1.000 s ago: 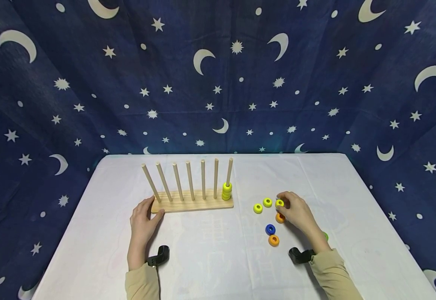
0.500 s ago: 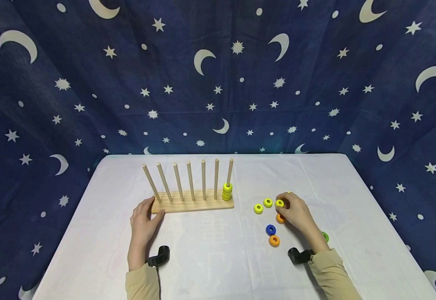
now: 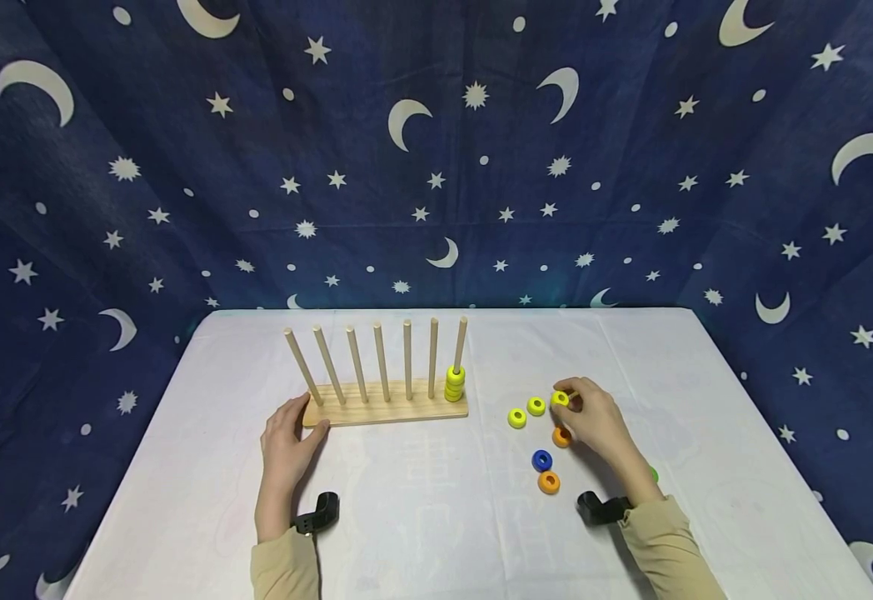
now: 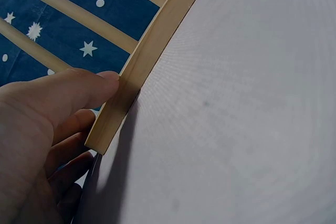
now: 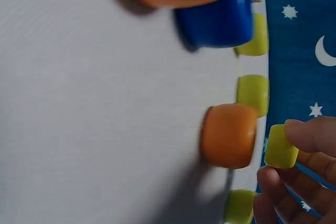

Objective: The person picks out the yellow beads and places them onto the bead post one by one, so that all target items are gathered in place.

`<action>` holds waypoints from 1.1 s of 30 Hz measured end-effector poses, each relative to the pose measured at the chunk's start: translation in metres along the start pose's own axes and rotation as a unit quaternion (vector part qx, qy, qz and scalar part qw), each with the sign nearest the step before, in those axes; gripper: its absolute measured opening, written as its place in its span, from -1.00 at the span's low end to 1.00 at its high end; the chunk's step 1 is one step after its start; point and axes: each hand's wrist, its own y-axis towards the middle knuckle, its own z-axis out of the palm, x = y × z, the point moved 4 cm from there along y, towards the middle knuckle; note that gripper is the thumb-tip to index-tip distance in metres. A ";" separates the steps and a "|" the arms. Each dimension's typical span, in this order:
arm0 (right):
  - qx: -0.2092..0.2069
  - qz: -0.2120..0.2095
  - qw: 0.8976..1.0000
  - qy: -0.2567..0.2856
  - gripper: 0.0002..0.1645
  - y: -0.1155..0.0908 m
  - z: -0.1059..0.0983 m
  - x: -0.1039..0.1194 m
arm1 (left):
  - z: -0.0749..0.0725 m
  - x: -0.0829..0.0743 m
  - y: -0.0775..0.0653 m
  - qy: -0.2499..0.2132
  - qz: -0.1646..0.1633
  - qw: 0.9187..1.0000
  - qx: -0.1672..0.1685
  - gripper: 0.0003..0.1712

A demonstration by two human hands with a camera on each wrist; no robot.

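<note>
A wooden peg stand (image 3: 384,411) with several upright pegs stands left of centre on the table. Its rightmost peg carries a stack of yellow beads (image 3: 455,383). My left hand (image 3: 286,437) grips the stand's left end; in the left wrist view the thumb (image 4: 107,85) presses the front edge of the base (image 4: 152,45) and the fingers lie behind the end. Over on the right, my right hand (image 3: 596,423) pinches a yellow bead (image 3: 560,400) between thumb and fingers. The right wrist view shows that bead (image 5: 282,146) raised off the cloth.
Two yellow beads (image 3: 526,412) lie between stand and right hand. An orange bead (image 3: 561,437) sits just below that hand, with a blue bead (image 3: 542,460) and another orange bead (image 3: 549,482) nearer. A green bead (image 3: 654,474) peeks out beside the right forearm.
The right hand has shifted slightly up and away from the orange bead, lifting the pinched yellow bead with it. The left hand and the stand have stayed put.
</note>
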 end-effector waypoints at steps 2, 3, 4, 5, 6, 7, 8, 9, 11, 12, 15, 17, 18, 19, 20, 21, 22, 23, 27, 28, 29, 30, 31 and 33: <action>-0.006 -0.008 1.000 0.002 -0.59 0.000 -0.003 0.004 | 0.000 0.000 0.000 0.000 -0.002 1.000 0.002 -0.29; -0.008 -0.011 1.000 0.002 -0.59 0.001 -0.004 0.006 | 0.000 0.000 0.000 0.001 -0.003 1.000 0.003 -0.28; -0.009 -0.013 1.000 0.003 -0.60 0.001 -0.005 0.009 | 0.000 0.000 0.000 0.001 -0.003 1.000 0.004 -0.28; -0.010 -0.013 1.000 0.004 -0.60 0.002 -0.006 0.011 | -0.001 0.000 0.000 0.001 -0.005 1.000 0.007 -0.28; -0.009 -0.012 1.000 0.005 -0.59 0.003 -0.007 0.013 | -0.001 0.000 0.000 0.001 -0.005 1.000 0.009 -0.28; -0.009 -0.011 1.000 0.005 -0.59 0.003 -0.008 0.015 | -0.001 0.000 0.000 0.001 -0.005 1.000 0.010 -0.28; -0.008 -0.010 1.000 0.006 -0.59 0.004 -0.009 0.017 | 0.000 0.000 0.000 0.001 -0.006 1.000 0.012 -0.28; -0.009 -0.012 1.000 0.008 -0.59 0.005 -0.010 0.019 | 0.000 0.000 0.000 0.000 -0.006 1.000 0.013 -0.28; -0.012 -0.019 1.000 0.011 -0.59 0.005 -0.013 0.022 | 0.000 0.000 0.000 -0.001 -0.004 1.000 0.012 -0.29; -0.015 -0.024 1.000 0.013 -0.59 0.006 -0.014 0.024 | 0.000 -0.001 0.000 -0.002 -0.003 1.000 0.010 -0.29; -0.024 -0.041 0.999 0.020 -0.61 0.007 -0.018 0.032 | 0.001 -0.001 0.000 -0.003 0.002 1.000 0.004 -0.30; -0.026 -0.044 0.998 0.022 -0.61 0.008 -0.021 0.039 | 0.000 -0.001 0.000 -0.003 0.003 1.000 0.002 -0.30; -0.027 -0.045 0.998 0.025 -0.62 0.009 -0.022 0.042 | 0.000 -0.001 0.000 -0.002 0.004 1.000 0.002 -0.30; -0.028 -0.048 0.998 0.026 -0.62 0.009 -0.023 0.046 | 0.000 -0.001 0.000 -0.003 0.003 1.000 0.003 -0.30; -0.027 -0.051 0.998 0.028 -0.61 0.010 -0.024 0.049 | 0.000 0.000 0.000 -0.002 0.001 1.000 0.004 -0.30; -0.027 -0.054 0.998 0.029 -0.61 0.010 -0.026 0.052 | 0.000 0.000 0.000 -0.002 0.000 1.000 0.005 -0.30; -0.027 -0.058 0.998 0.030 -0.61 0.011 -0.027 0.056 | 0.000 0.000 0.000 -0.002 -0.001 1.000 0.007 -0.29; -0.027 -0.062 0.997 0.032 -0.61 0.012 -0.028 0.059 | 0.000 0.000 0.000 -0.001 -0.002 1.000 0.008 -0.29; -0.029 -0.079 0.996 0.036 -0.60 0.014 -0.033 0.073 | 0.000 0.001 0.001 -0.002 -0.004 1.000 0.010 -0.28; -0.032 -0.083 0.995 0.037 -0.60 0.015 -0.034 0.077 | 0.000 0.001 0.001 -0.002 -0.003 1.000 0.009 -0.28; -0.034 -0.088 0.995 0.038 -0.60 0.015 -0.035 0.080 | 0.000 0.001 0.000 -0.002 -0.004 1.000 0.008 -0.28; -0.037 -0.093 0.994 0.038 -0.61 0.016 -0.036 0.084 | 0.000 0.001 0.000 -0.002 -0.004 1.000 0.008 -0.28; -0.039 -0.098 0.994 0.039 -0.60 0.016 -0.038 0.088 | 0.000 0.001 0.000 -0.002 -0.005 1.000 0.007 -0.28; -0.045 -0.109 0.992 0.042 -0.61 0.017 -0.040 0.095 | 0.000 0.001 0.000 -0.002 -0.005 1.000 0.008 -0.29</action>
